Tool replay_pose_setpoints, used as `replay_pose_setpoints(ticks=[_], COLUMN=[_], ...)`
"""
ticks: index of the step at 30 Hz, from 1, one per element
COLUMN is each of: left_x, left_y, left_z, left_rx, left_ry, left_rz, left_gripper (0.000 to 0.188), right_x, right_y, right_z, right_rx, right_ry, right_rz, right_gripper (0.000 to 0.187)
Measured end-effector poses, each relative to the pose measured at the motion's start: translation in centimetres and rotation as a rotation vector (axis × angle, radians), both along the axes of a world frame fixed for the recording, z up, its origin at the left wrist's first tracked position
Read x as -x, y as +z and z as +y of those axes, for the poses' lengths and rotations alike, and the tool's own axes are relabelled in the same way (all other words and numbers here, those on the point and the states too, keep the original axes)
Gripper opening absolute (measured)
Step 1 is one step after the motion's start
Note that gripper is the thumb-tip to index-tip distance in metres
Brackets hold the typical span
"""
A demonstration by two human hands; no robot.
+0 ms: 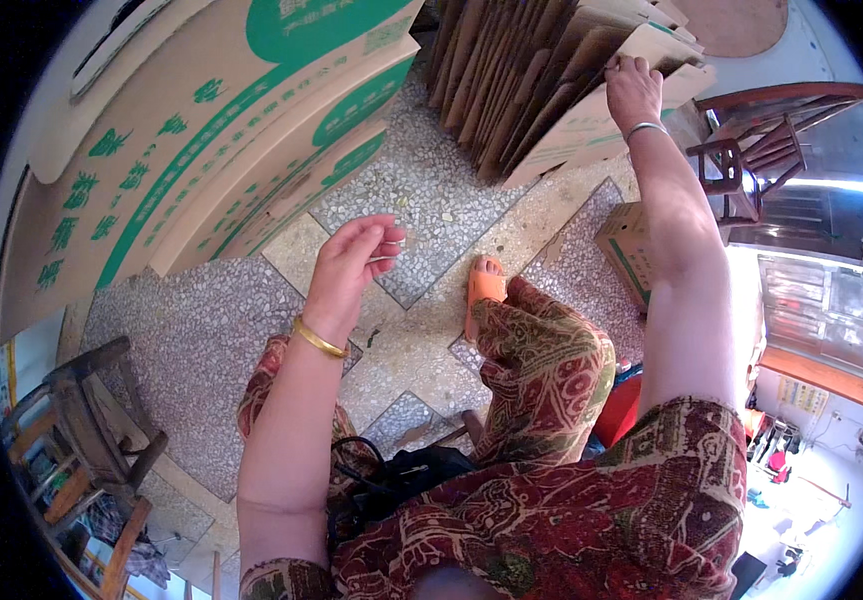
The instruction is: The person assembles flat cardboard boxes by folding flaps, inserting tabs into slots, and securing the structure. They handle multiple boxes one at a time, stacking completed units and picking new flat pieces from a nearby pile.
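Observation:
My right hand [635, 97], stretched out to the far right, has its fingers closed over the top edge of a flattened cardboard box [591, 128] with green print. That piece is at the front of a row of flattened cardboard boxes [491, 75] standing on edge, packed close together. My left hand [353, 258] hangs in the air over the floor, its fingers loosely curved and holding nothing. Left of it lean large flattened cardboard boxes [191, 165] with green print, apart from the hand.
A wooden chair [101, 430] stands at the lower left, and dark wooden chairs [751, 165] at the right. Below my right forearm sits a small cardboard box [623, 250]. My foot in an orange slipper [486, 285] rests on the speckled tile floor [391, 385].

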State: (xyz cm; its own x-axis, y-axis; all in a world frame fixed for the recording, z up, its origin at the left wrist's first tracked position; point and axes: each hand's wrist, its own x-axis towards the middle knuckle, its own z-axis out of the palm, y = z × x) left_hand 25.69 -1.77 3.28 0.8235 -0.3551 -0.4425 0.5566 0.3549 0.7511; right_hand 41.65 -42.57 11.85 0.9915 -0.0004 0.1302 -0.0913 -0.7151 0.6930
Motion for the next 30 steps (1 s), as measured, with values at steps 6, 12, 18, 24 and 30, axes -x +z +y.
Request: replay_pose_setpoints(ticks=[6,12,18,24,30], left_x=[0.3,1.2,2.5,4.1,5.9], left_y=[0.1,0.2,-0.1,1.1,1.6], left_z=[0.3,1.0,1.5,2.0,4.0], left_rx=[0.003,0.024,0.066,0.065,-0.017], left_ry=[-0.009,0.001,0.022,0.052,0.093], left_rz=[-0.015,-0.023,-0.044,-0.056,-0.141], left_gripper=[0.026,0.027,0.028,0.027,0.032], right_x=[1.1,3.2,0.8,4.8,12.9], right_y=[0.1,-0.5,2.9,2.8,-1.2], right_z=[-1.4,-2.4,-0.9,8.8,18.6], right_rx=[-0.026,-0.081,-0.11,-0.112,-0.114], right_ry=[-0.132,0.044,0.297,0.38,0.658], right_rz=[0.192,0.244,0.253,0.365,0.452], right_gripper=[0.022,0.02,0.017,0.015,0.011])
